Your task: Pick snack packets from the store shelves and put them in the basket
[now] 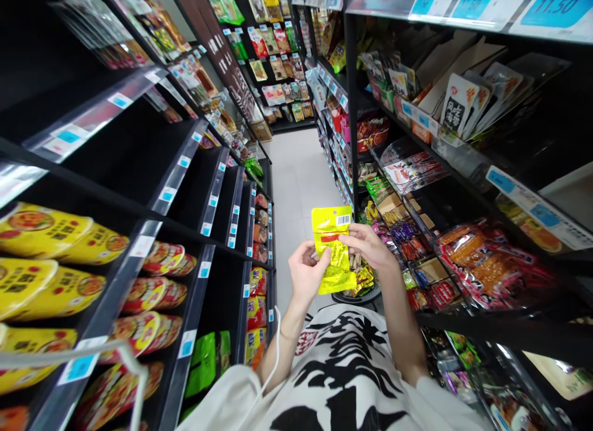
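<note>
A bright yellow snack packet (332,258) with a white barcode label and a red stripe is held upright in front of my chest. My left hand (306,271) grips its left side, thumb across the front and fingers curled behind. On the other side, my right hand (369,246) pinches the right edge near the red stripe. A second yellow piece seems to overlap its lower end; I cannot tell if it is another packet. Just below and behind sits a round dark container (364,289) of small wrapped snacks, partly hidden by the packet and my right forearm.
Black shelves (171,190) with price tags line the left side, holding yellow instant noodle tubs (41,289). On the right, shelf bins carry bagged red snacks (491,264) and white pouches (458,104). A grey floor aisle (294,171) runs ahead to a rack of hanging packets (273,42).
</note>
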Available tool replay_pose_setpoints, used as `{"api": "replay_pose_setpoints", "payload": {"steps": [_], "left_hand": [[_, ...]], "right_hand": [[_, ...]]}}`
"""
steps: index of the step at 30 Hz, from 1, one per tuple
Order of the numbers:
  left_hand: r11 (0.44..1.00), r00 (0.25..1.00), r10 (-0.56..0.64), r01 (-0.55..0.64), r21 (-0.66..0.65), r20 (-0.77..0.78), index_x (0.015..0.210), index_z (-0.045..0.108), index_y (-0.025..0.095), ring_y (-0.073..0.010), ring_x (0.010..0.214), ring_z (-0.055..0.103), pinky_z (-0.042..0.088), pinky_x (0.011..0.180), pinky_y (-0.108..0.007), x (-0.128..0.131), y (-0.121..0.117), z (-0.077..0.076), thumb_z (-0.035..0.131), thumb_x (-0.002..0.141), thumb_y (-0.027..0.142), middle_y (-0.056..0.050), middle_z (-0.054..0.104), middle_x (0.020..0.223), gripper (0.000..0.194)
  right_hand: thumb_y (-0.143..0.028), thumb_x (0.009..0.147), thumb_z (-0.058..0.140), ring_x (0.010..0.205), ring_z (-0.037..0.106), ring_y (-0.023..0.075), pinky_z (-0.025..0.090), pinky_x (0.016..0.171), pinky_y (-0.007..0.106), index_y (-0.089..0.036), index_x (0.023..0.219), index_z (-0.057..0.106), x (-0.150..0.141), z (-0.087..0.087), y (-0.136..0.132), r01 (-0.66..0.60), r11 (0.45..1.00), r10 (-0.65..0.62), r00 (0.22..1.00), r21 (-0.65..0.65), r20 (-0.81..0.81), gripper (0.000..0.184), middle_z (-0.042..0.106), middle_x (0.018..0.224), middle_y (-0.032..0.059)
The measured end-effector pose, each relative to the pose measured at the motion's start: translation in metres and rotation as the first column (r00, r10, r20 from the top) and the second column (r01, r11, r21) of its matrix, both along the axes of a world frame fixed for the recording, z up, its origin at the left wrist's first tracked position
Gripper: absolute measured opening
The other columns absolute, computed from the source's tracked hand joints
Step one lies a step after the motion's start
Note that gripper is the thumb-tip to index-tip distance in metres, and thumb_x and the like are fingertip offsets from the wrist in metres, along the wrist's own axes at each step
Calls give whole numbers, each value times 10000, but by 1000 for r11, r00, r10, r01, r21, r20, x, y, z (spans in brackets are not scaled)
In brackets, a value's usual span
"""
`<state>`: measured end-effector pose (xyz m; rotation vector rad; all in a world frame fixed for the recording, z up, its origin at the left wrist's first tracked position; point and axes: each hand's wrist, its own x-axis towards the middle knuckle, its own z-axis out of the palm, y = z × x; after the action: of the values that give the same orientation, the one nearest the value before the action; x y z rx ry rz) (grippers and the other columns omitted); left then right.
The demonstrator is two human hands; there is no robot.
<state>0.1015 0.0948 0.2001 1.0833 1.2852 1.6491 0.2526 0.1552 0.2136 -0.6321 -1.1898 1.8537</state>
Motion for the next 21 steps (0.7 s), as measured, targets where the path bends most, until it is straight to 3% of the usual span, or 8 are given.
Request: {"api": "replay_pose_setpoints", "payload": {"steps": [5,13,21], "left_hand": [[999,999,18,-17,35,-34,814,624,187,-165,703,698,534,611,-233,2,-2,3,803,706,294,-26,739,802,234],[1000,998,9,-7,23,-68,801,622,179,-147,663,667,511,592,-224,-3,-2,-3,778,743,325,-14,726,777,220],[999,995,37,-34,33,-94,799,644,178,-121,624,602,476,593,-211,-9,-6,-2,771,773,309,15,672,725,185]], "right_hand": [[-352,792,768,750,688,121,503,570,161,-217,1082,740,2,1,-2,21,999,-23,999,48,41,321,777,960,29],[-354,772,776,751,680,125,505,569,166,-193,1078,735,-2,-3,-2,6,1000,-6,1000,16,20,348,766,976,42],[-351,781,778,659,622,109,515,571,200,-191,1080,735,-7,3,-7,-16,992,11,999,123,43,342,748,947,27]]}}
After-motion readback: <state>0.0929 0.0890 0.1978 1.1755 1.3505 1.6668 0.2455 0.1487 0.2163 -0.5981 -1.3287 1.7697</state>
